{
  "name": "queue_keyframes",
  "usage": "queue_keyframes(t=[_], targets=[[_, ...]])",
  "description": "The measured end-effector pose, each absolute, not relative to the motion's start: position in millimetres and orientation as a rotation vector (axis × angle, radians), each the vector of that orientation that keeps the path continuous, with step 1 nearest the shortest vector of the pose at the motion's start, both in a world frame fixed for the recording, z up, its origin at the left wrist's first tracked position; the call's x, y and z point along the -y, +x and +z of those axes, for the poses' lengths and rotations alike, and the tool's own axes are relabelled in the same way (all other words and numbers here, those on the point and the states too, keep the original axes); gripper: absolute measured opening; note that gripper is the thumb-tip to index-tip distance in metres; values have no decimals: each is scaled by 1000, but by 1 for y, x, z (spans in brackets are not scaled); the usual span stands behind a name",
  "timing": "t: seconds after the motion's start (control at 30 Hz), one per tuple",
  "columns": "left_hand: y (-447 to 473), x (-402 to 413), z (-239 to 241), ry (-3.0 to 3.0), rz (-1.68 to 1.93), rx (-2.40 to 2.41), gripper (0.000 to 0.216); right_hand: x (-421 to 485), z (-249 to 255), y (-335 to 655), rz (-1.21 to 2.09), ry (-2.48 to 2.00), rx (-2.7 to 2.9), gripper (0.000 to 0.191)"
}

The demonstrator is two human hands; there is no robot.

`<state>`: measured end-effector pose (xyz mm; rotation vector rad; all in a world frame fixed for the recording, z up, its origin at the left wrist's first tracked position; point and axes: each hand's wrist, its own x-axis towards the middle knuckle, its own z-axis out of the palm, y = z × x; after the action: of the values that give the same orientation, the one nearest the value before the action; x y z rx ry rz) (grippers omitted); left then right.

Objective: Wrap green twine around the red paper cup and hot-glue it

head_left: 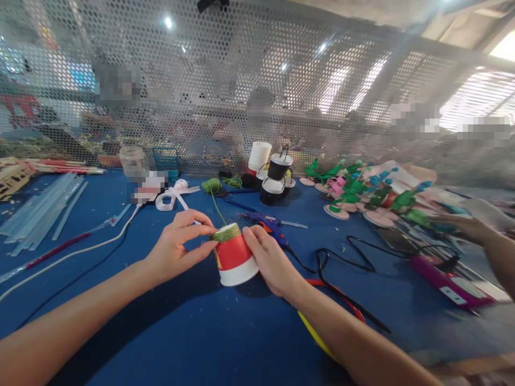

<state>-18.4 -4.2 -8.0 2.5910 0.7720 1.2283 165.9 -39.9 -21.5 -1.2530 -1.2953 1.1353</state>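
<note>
A red and white paper cup point(235, 256) is tilted, its wide white rim facing down toward me. Green yarn point(226, 233) is wound in a band around its narrow end. My right hand point(271, 257) grips the cup's right side. With thumb and fingertips, my left hand point(181, 244) pinches at the yarn band's left side. From the band, a strand runs back to a green yarn ball point(211, 186) on the table. Just behind my right hand lies a blue glue gun point(263, 220) with a clear stick in its rear.
Clear glue sticks point(44, 214) and a white cable point(100, 241) lie left. Small black-and-white cup buckets point(273, 185) and stacked cups point(259, 155) stand behind. Right are green crafts point(350, 195), a purple power strip point(450, 281) and another person's arm point(491, 246). A perforated metal screen point(225, 69) backs the table.
</note>
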Motion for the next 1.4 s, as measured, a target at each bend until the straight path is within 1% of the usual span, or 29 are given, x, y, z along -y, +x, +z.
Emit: queue_keyframes(t=[0.1,0.2,0.4,0.53,0.6,0.7,0.77,0.8,0.87,0.9,0.97,1.03,1.17,1.4], targets=[[-18,4,-8,2579,1224,-786,11,39,-22,166,1107,-1271,1329,32],[-17,6,-6,2531,1205,-795,13,39,-22,167,1010,-1298,1410,31],[-10,15,-5,2438,1146,-854,26,41,-23,167,738,-1303,1592,23],[-5,14,-8,2166,1230,-994,17,43,-25,165,661,-1320,1642,21],[-4,11,-8,1983,1281,-1125,18,43,-26,165,621,-1327,1665,21],[-3,5,-5,1897,1249,-1189,17,42,-27,166,549,-1334,1701,20],[-2,1,-1,1907,1252,-1211,23,41,-28,166,518,-1330,1711,19],[-2,0,1,1913,1248,-1217,30,40,-28,167,507,-1329,1712,19],[0,-1,4,1959,1191,-1201,42,39,-28,167,487,-1328,1710,18],[1,0,4,2004,1132,-1177,42,39,-28,167,476,-1329,1712,17],[5,2,4,2124,976,-1109,36,38,-28,167,453,-1333,1720,17],[9,4,1,2160,829,-1031,43,37,-28,167,425,-1334,1733,17],[15,7,-6,2005,819,-944,41,38,-28,166,380,-1346,1751,17],[13,7,-14,1877,842,-877,37,41,-28,165,394,-1369,1793,15]])
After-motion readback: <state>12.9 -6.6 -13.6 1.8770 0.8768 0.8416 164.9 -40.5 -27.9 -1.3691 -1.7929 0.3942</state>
